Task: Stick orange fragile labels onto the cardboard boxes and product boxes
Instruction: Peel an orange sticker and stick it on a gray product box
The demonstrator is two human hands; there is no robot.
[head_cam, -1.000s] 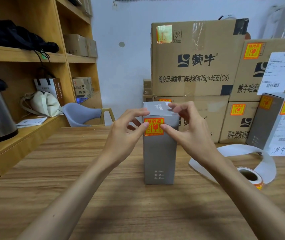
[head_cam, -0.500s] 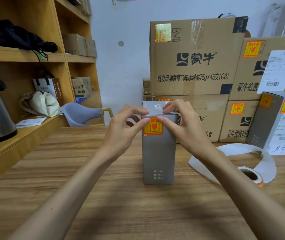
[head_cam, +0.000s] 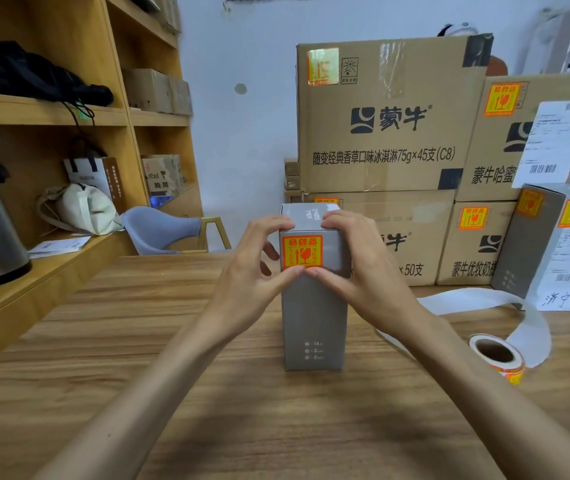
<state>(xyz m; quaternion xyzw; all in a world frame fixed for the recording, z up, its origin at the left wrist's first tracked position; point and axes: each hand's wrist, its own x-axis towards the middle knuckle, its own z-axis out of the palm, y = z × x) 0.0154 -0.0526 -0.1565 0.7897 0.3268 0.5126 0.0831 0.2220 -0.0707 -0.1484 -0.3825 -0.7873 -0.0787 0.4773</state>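
- Label [head_cam: 302,251]: orange, stuck flat on the upper front face of the box [head_cam: 314,317], just under its top edge.
- Box: grey, upright, mid-desk [head_cam: 138,341].
- Left hand [head_cam: 249,271]: fingers [head_cam: 271,224] curled over the top left edge, thumb on the front face; grips the box.
- Right hand [head_cam: 359,268]: mirrored at the top right edge; grips the box.
- Both thumb tips meet at the label's lower edge, touching it.
- Roll [head_cam: 496,356] of labels lies on the desk right of the box, apart from it.
- Cartons [head_cam: 380,133] stacked behind.
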